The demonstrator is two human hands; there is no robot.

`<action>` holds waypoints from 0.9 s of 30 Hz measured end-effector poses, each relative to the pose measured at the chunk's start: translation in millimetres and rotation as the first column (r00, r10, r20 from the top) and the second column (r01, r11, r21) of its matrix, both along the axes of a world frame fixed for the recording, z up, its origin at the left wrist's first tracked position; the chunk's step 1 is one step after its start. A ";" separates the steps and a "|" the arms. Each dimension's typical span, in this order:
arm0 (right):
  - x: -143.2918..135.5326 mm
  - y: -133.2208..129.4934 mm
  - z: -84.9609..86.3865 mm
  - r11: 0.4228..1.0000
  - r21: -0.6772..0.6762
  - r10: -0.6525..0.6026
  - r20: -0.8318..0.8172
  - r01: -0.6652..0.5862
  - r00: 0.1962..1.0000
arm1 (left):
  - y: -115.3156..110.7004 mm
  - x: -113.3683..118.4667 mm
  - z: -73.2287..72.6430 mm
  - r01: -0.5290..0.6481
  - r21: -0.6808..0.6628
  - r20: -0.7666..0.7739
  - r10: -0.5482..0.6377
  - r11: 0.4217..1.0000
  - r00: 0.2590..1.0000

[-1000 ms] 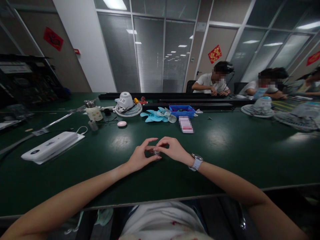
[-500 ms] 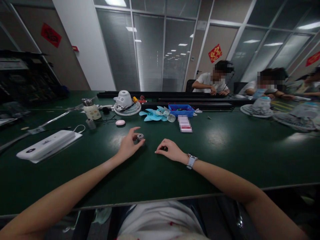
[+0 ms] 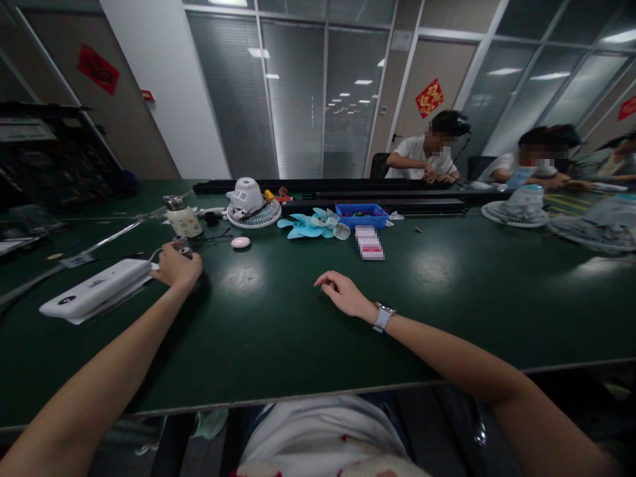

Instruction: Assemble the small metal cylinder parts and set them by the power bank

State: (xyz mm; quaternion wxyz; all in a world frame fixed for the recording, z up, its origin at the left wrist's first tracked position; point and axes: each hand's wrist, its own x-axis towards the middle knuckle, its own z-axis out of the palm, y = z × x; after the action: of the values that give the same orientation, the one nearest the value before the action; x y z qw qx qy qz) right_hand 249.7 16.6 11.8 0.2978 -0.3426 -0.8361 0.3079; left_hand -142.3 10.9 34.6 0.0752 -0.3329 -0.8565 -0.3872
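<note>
My left hand (image 3: pixel 177 268) is closed round a small grey metal cylinder (image 3: pixel 185 252), its end showing past the fingers. It is just in front of the speckled cream bottle (image 3: pixel 185 222) and to the right of the long white device (image 3: pixel 97 286). The second small metal cylinder by the bottle is mostly hidden behind this hand. My right hand (image 3: pixel 346 293) hangs over the middle of the green table (image 3: pixel 278 331), fingers bent toward the thumb. A tiny thin thing shows under its fingertips, too small to name.
A fan base on its grille (image 3: pixel 248 202), blue fan blades (image 3: pixel 311 225), a blue bin (image 3: pixel 362 216) and a pale pink oval case (image 3: pixel 240 243) lie beyond my hands. A pinkish-white card (image 3: pixel 369 243) is before the bin. Co-workers (image 3: pixel 422 162) sit across the table.
My left hand has moved left with the metal cylinder, from the table's middle to beside the bottle. My right hand has shifted slightly right and its pinch looks looser.
</note>
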 end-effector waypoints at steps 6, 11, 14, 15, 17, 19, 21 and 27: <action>-0.4 7.3 -6.3 0.986 -0.157 -0.082 -0.157 0.057 0.984 | -13.7 80.5 -7.9 0.548 0.122 -0.388 -0.468 0.828 0.794; 0.0 12.1 -10.9 0.981 -0.143 -0.160 -0.234 0.129 0.959 | -34.4 169.3 -24.0 0.930 -0.261 -0.340 -0.926 0.260 0.163; -0.2 14.0 -13.1 0.982 -0.122 -0.175 -0.259 0.148 0.950 | -41.8 190.5 -24.8 0.922 -0.383 -0.268 -0.962 0.054 -0.055; -0.4 14.2 -13.3 0.981 -0.123 -0.175 -0.252 0.148 0.952 | -42.6 192.0 -24.0 0.912 -0.409 -0.248 -0.965 0.026 -0.083; -0.7 13.9 -12.8 0.980 -0.130 -0.176 -0.232 0.149 0.957 | -42.4 190.2 -22.3 0.893 -0.450 -0.214 -0.971 -0.001 -0.109; -1.1 13.0 -11.3 0.979 -0.132 -0.182 -0.214 0.156 0.960 | -40.8 185.8 -21.9 0.887 -0.461 -0.206 -0.973 0.004 -0.103; -1.2 11.8 -9.5 0.978 -0.127 -0.187 -0.206 0.164 0.960 | -38.1 181.0 -23.1 0.891 -0.454 -0.221 -0.972 0.025 -0.085; -0.1 7.8 -4.0 0.973 -0.151 -0.199 -0.178 0.173 0.964 | -23.7 157.3 -25.5 0.878 -0.446 -0.273 -0.961 0.173 0.050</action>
State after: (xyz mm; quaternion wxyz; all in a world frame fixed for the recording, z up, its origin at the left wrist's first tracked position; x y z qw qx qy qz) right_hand 249.6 24.4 7.8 0.3808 -0.4077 -0.7450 0.3658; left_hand 14.9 -12.7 9.1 0.0030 -0.8930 -0.4156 -0.1726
